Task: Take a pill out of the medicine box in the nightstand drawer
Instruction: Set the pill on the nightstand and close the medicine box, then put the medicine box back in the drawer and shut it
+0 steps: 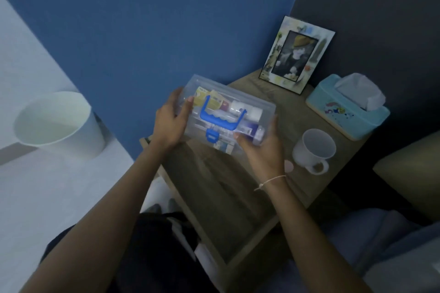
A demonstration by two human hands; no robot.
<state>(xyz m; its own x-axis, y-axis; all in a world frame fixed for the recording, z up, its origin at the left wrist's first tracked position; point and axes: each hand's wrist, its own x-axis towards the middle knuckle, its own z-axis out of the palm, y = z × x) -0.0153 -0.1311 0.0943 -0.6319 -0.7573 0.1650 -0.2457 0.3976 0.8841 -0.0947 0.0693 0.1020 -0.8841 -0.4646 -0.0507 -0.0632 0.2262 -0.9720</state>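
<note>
Dim blue walls back a wooden nightstand [297,112]. Above its front edge, the left hand [170,121] and right hand [264,150] clasp opposite ends of a clear medicine box [228,114], its blue handle [222,116] and latch [212,136] closed over packets and white rolls. Below, the drawer [228,209] stands open.

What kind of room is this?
Probably a bedroom: a small wooden nightstand with an open drawer stands in the corner, holding a photo frame, a tissue box and a mug.
</note>
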